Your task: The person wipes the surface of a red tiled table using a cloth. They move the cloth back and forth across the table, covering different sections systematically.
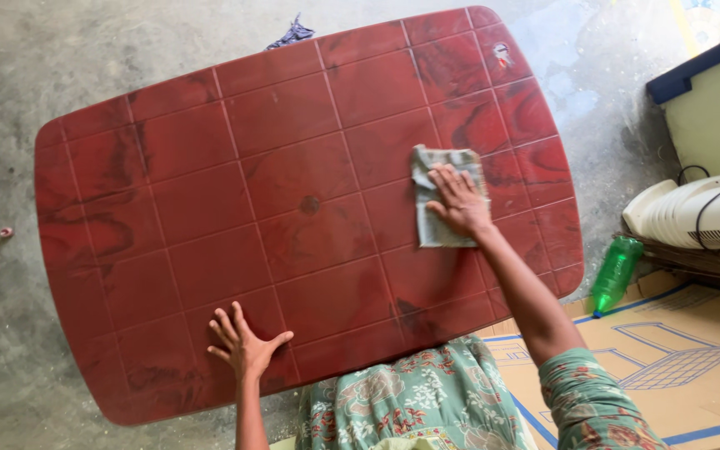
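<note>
So a dark red plastic bench [210,208] with a moulded tile pattern is seen from straight above, set on a grey concrete floor [60,50]. A crumpled grey-green cloth [439,225] is pressed flat onto the bench top by the right hand [458,200], well over toward the right-hand end and roughly midway between the far and near edges. The fingers of that hand are spread across the cloth, palm down, so the cloth is pinned under it rather than gripped in a fist. The left hand [243,343] is laid on the bare bench surface close to the near edge, fingers splayed wide, nothing held in it. The two hands are kept well apart. A small round dimple [310,203] is marked at the centre of the bench top.

Off the right end of the bench, a green plastic bottle [614,275] is left lying on flattened cardboard [693,358], and a white fan-like appliance [693,212] is parked just beyond it. A green floral garment [402,400] is worn by the person.
</note>
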